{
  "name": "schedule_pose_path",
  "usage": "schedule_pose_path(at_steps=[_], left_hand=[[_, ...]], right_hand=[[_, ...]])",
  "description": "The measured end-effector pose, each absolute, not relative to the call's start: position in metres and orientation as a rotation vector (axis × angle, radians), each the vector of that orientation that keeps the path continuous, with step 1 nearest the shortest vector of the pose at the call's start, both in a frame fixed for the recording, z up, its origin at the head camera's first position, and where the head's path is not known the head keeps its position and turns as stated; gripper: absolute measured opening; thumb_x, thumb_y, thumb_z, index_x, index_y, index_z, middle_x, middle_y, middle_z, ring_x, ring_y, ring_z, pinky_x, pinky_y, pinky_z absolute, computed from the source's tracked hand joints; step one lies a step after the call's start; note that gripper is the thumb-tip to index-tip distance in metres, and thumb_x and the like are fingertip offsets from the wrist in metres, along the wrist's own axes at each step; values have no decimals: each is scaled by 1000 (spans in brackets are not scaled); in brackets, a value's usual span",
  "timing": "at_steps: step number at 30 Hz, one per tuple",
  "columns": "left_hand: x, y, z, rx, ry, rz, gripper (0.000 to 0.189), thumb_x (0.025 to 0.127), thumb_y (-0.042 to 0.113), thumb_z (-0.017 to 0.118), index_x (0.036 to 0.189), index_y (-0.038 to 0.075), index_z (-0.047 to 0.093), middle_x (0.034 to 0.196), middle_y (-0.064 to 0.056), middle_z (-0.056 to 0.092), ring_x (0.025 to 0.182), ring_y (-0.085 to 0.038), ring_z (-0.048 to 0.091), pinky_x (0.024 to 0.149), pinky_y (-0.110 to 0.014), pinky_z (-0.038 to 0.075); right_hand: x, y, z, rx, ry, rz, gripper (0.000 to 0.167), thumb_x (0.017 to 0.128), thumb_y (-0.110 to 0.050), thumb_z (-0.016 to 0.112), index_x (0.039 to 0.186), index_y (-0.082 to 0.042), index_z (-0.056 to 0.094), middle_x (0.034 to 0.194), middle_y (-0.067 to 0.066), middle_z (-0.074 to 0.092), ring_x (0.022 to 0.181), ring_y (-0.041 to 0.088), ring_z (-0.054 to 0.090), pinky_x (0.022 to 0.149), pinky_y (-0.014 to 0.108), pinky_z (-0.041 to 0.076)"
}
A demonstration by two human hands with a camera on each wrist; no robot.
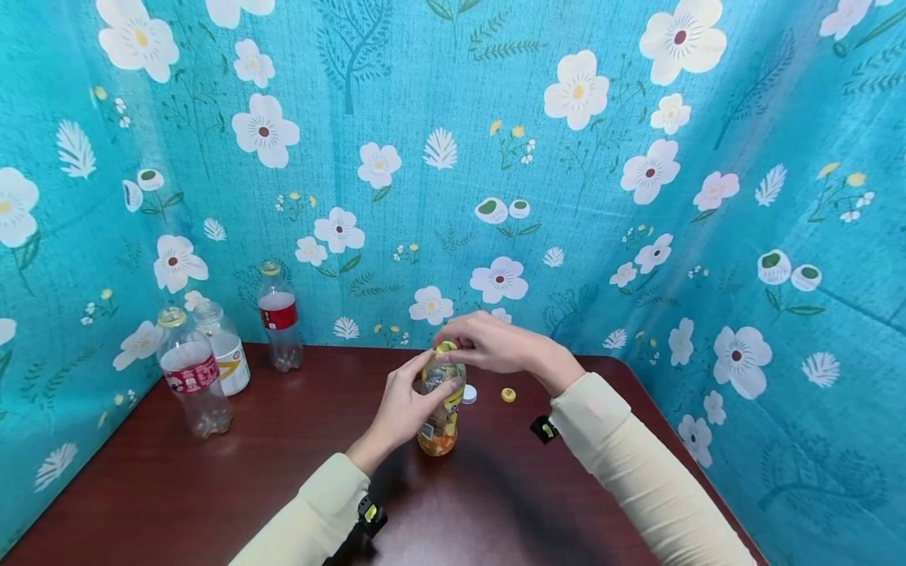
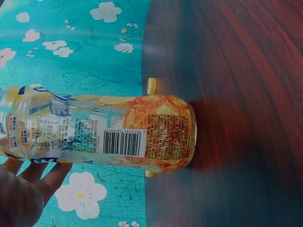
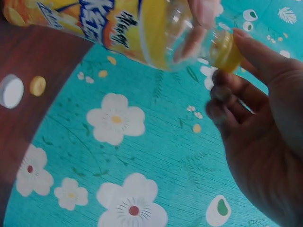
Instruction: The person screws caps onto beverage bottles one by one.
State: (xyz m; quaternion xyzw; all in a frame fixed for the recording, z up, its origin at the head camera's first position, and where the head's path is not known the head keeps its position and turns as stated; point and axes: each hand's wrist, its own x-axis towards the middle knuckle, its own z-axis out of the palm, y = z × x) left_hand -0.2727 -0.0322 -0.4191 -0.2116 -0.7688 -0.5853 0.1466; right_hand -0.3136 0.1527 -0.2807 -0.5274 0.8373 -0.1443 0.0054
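Note:
A clear plastic bottle (image 1: 439,442) with a yellow and orange printed label stands upright at the middle of the table. My left hand (image 1: 406,403) grips it around the upper body, fingers on one side and thumb across the front. On the bottle's neck is a yellow cap (image 3: 227,52). My right hand (image 1: 491,343) pinches this cap from above, thumb and curled fingers at its rim. The label's barcode (image 2: 124,143) faces the left wrist camera. From the head view, the fingers partly cover the cap and the bottle's upper part.
Behind the bottle lie a white cap (image 1: 469,395) and a loose yellow cap (image 1: 508,395). At the table's left stand two red-labelled bottles (image 1: 193,377) (image 1: 279,314) and a white-labelled bottle (image 1: 230,363), all uncovered by hands. A blue flowered curtain (image 1: 439,196) surrounds the dark red table (image 1: 304,440).

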Motion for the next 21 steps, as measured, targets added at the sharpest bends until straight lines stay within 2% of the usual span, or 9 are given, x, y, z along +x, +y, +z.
schedule_pose_path(at_steps=[5, 7, 11, 13, 15, 18, 21], left_hand=[[-270, -32, -423, -600, -2226, -1677, 61, 93, 39, 76, 149, 30, 53, 131, 6, 66, 104, -15, 70, 80, -37, 61], [-269, -32, -424, -598, -2238, -1676, 61, 93, 41, 76, 149, 31, 54, 131, 6, 67, 104, -14, 70, 79, -35, 61], [-267, -31, -426, -602, -2241, -1655, 57, 92, 41, 77, 145, 30, 58, 125, 5, 69, 101, -13, 70, 77, -31, 60], [-267, -31, -425, -600, -2243, -1621, 56, 92, 40, 77, 144, 28, 59, 125, 4, 70, 102, -13, 70, 78, -30, 60], [-268, -31, -424, -603, -2241, -1577, 56, 92, 37, 78, 144, 24, 60, 125, 2, 70, 100, -13, 69, 77, -30, 59], [-272, -31, -422, -614, -2220, -1540, 55, 93, 32, 78, 144, 21, 60, 127, 1, 70, 102, -14, 68, 81, -33, 59], [-275, -30, -420, -628, -2198, -1547, 50, 93, 31, 78, 140, 21, 63, 124, 1, 71, 102, -17, 69, 82, -37, 59]], right_hand=[[-309, 151, -291, -1646, 2703, -491, 21, 103, -22, 64, 117, -9, 74, 107, -2, 73, 77, 7, 60, 69, 26, 51], [-304, 149, -295, -1620, 2758, -503, 21, 102, -21, 65, 115, -7, 74, 106, 1, 74, 79, 7, 62, 70, 27, 52], [-289, 139, -303, -1451, 2973, -488, 19, 100, -21, 68, 108, -6, 77, 95, 3, 75, 70, 7, 59, 64, 26, 50], [-280, 131, -307, -1302, 3117, -464, 17, 100, -22, 69, 99, -7, 77, 83, 2, 73, 62, 7, 56, 57, 24, 48], [-273, 123, -310, -1138, 3270, -414, 23, 100, -24, 69, 84, -7, 73, 68, 1, 65, 54, 8, 51, 49, 24, 43], [-266, 112, -313, -964, 3441, -361, 36, 100, -26, 69, 69, -10, 60, 54, 1, 48, 45, 13, 44, 41, 26, 37], [-267, 109, -312, -920, 3489, -324, 39, 99, -32, 70, 69, -11, 56, 53, 0, 45, 44, 15, 46, 41, 27, 37]])
